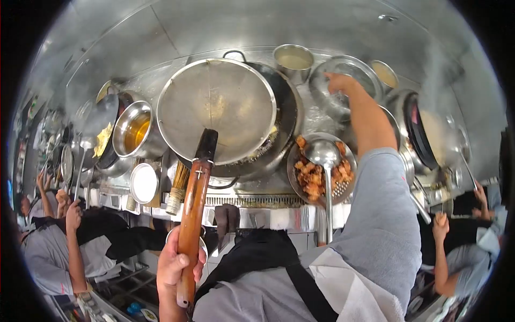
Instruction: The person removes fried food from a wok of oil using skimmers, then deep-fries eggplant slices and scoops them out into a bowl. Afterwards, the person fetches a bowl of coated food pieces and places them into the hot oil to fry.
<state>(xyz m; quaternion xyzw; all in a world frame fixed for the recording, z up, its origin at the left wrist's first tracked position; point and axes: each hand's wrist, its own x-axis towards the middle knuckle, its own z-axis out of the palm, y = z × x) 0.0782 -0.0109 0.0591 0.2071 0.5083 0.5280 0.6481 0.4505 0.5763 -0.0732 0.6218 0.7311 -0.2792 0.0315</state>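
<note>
My left hand (179, 264) is wrapped round the wooden handle of a large round mesh strainer (214, 115). The strainer lies over a dark wok (287, 112), hiding most of its inside; small crumbs cling to the mesh. Stretched out to the far right, my right hand (341, 84) is over a shiny metal basin (370, 86), its fingers bent together. What those fingers hold, if anything, is too small to make out. Below that arm, a perforated skimmer (343, 190) carries browned fried pieces (310, 180), with a metal ladle (323, 153) resting on top of them.
Left of the wok stand a pot of yellow oil (134, 131), a white container (144, 182) and a bamboo brush (178, 188). Behind it is a metal pot of cloudy liquid (293, 58). Co-workers with woks stand on both sides; steam rises at right.
</note>
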